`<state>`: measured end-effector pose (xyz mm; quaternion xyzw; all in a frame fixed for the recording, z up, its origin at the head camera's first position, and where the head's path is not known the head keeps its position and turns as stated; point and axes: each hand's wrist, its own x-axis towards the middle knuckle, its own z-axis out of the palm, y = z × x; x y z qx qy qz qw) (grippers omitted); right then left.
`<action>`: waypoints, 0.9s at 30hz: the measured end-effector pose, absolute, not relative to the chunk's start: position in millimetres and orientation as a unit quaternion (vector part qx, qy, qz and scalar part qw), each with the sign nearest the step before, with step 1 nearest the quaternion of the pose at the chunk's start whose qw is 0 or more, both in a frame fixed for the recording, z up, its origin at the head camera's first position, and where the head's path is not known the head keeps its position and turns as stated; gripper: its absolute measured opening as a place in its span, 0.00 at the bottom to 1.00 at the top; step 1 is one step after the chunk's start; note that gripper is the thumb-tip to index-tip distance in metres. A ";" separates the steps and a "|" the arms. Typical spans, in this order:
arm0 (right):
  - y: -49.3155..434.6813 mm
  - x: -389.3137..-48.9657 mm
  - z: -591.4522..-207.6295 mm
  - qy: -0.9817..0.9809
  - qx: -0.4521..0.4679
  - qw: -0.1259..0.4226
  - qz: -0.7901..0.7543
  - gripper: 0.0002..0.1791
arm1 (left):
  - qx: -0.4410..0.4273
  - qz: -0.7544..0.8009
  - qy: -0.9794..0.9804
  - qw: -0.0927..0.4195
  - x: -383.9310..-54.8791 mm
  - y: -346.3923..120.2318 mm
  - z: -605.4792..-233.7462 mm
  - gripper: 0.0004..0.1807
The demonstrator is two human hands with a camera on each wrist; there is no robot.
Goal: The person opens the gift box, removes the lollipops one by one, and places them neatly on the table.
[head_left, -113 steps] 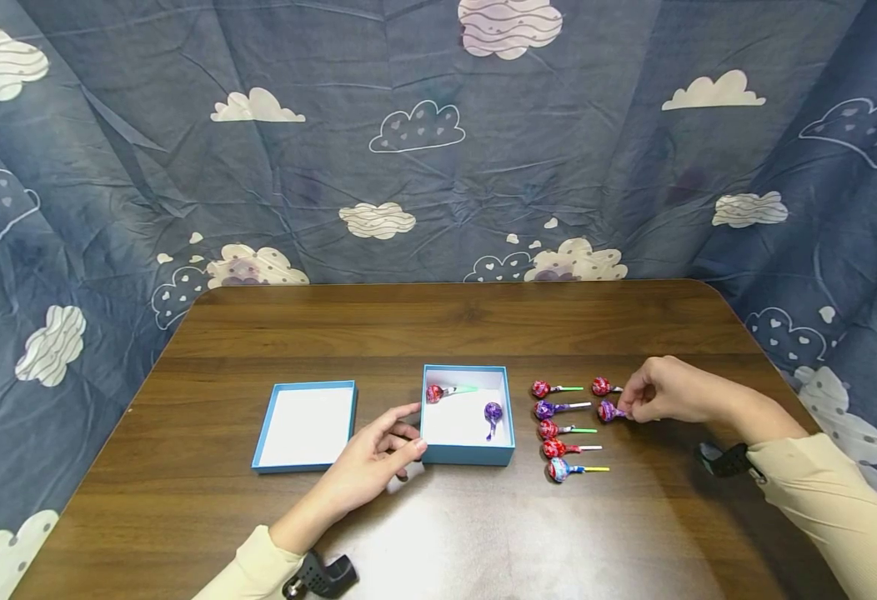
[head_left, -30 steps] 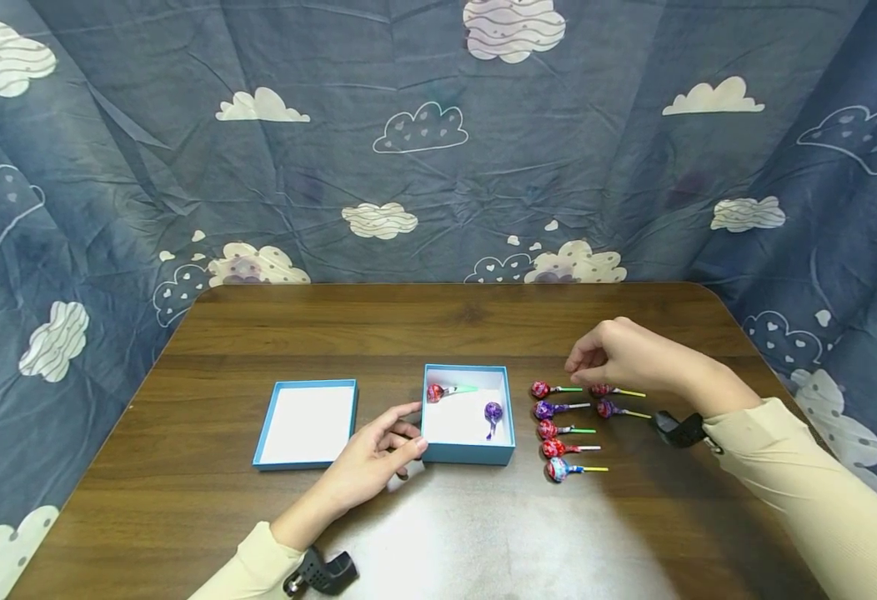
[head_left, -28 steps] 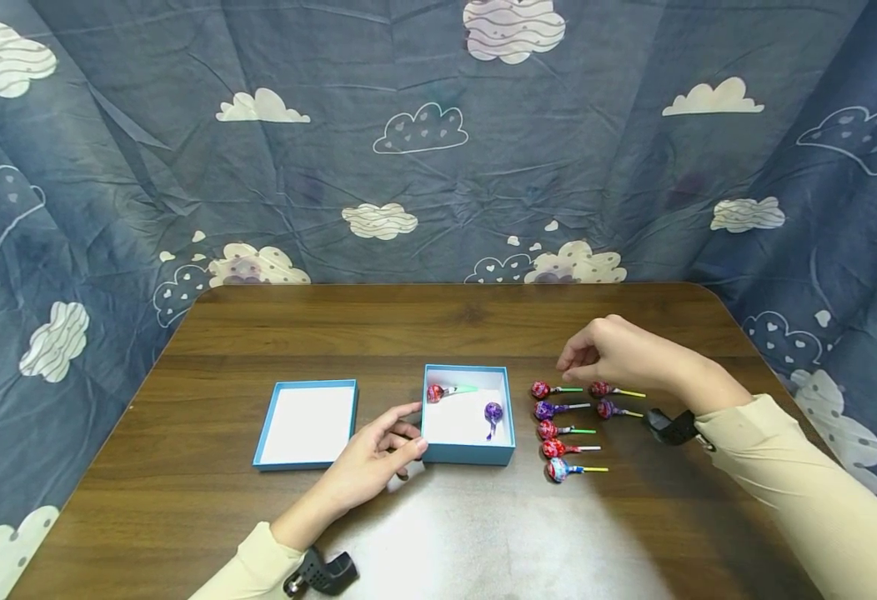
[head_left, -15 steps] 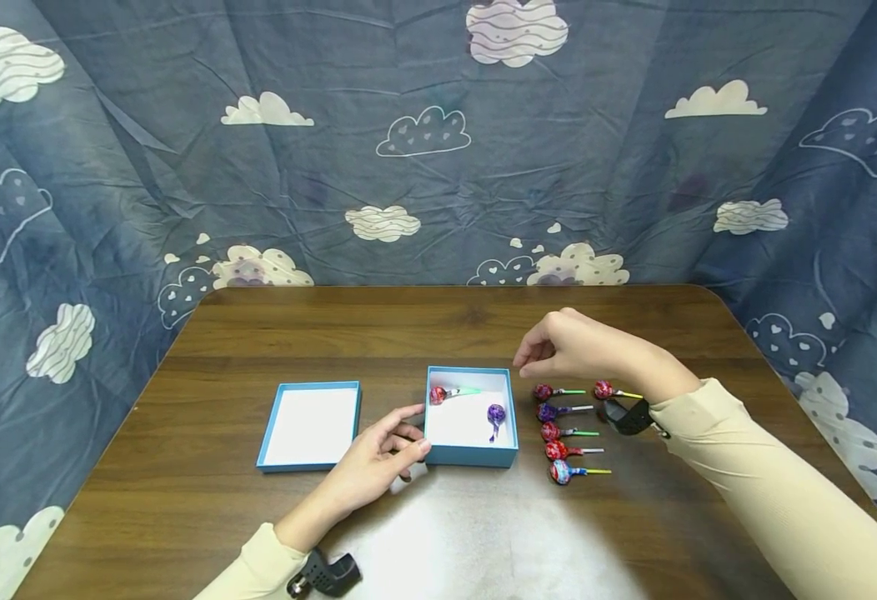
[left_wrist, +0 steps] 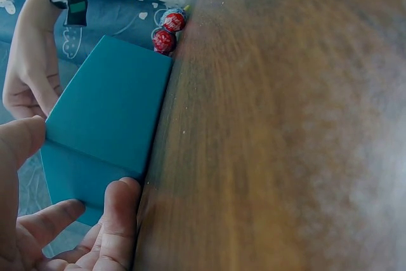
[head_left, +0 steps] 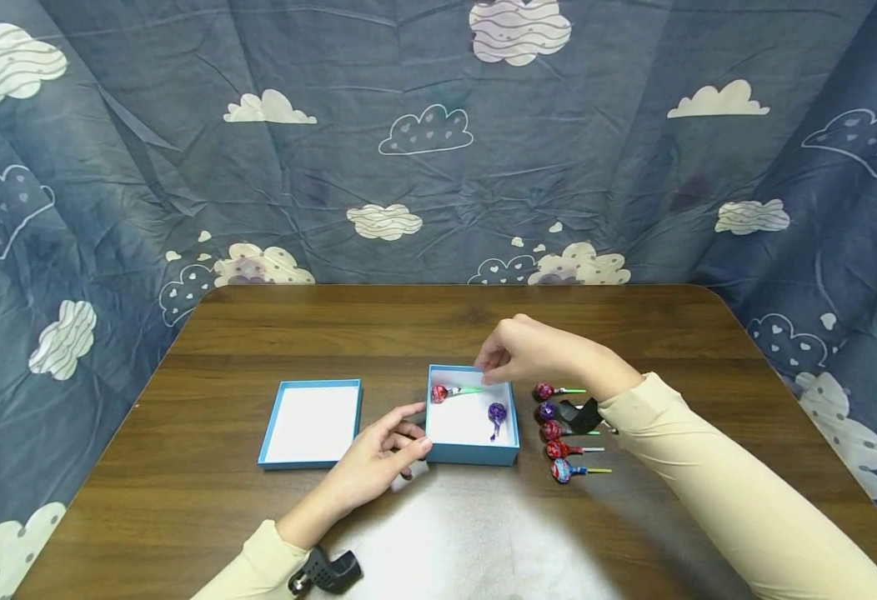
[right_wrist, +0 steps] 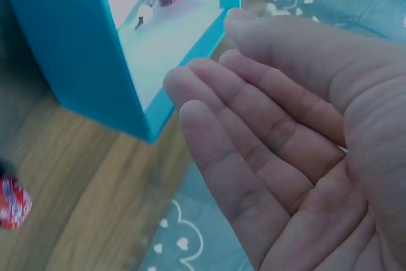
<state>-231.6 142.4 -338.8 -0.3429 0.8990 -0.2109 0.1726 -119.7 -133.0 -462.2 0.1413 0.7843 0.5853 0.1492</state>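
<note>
My left hand [head_left: 378, 457] touches the front-left corner of a blue box [head_left: 472, 455] with relaxed fingers. In the left wrist view its thumb and fingertips rest against the box [left_wrist: 108, 99]. My right hand [head_left: 532, 350] hovers over the box's back-right rim. Its palm and loosely bent fingers hold nothing in the right wrist view. Inside the white-lined box lie a red lollipop [head_left: 439, 393] with a green stick and a purple lollipop [head_left: 497, 413]. Right of the box runs a column of lollipops: red [head_left: 543, 392], purple [head_left: 545, 412], red [head_left: 551, 431], red [head_left: 556, 450] and blue [head_left: 561, 472].
A blue-rimmed lid [head_left: 313, 423], white inside, lies left of the box on the wooden table [head_left: 333, 325]. My right sleeve [head_left: 709, 467] and wrist strap cover part of the lollipop area. A cloud-patterned curtain [head_left: 318, 183] hangs behind the table.
My right hand has let go of a purple lollipop in the second column and moved left to the box. My right arm now hides that column. My left hand stays at the box.
</note>
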 end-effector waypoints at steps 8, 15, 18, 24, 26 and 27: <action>127.1 -233.2 -347.9 0.903 -0.335 0.196 -0.184 0.12 | 0.139 0.590 0.781 0.151 -120.1 -132.7 -461.7 0.33; 117.4 -229.8 -355.8 0.912 -0.296 0.231 -0.167 0.19 | 0.138 0.593 0.779 0.151 -119.7 -132.5 -461.1 0.33; 113.9 -229.1 -359.7 0.912 -0.297 0.234 -0.158 0.19 | 0.138 0.592 0.780 0.149 -120.0 -132.9 -461.3 0.33; 108.6 -228.0 -365.3 0.908 -0.321 0.228 -0.141 0.12 | 0.138 0.587 0.783 0.151 -119.7 -132.7 -460.6 0.33; 106.8 -227.6 -366.3 0.907 -0.322 0.231 -0.140 0.12 | 0.139 0.587 0.783 0.151 -119.6 -132.8 -460.8 0.33; 106.0 -227.2 -366.7 0.908 -0.318 0.233 -0.141 0.13 | 0.140 0.588 0.782 0.152 -119.5 -132.8 -460.8 0.33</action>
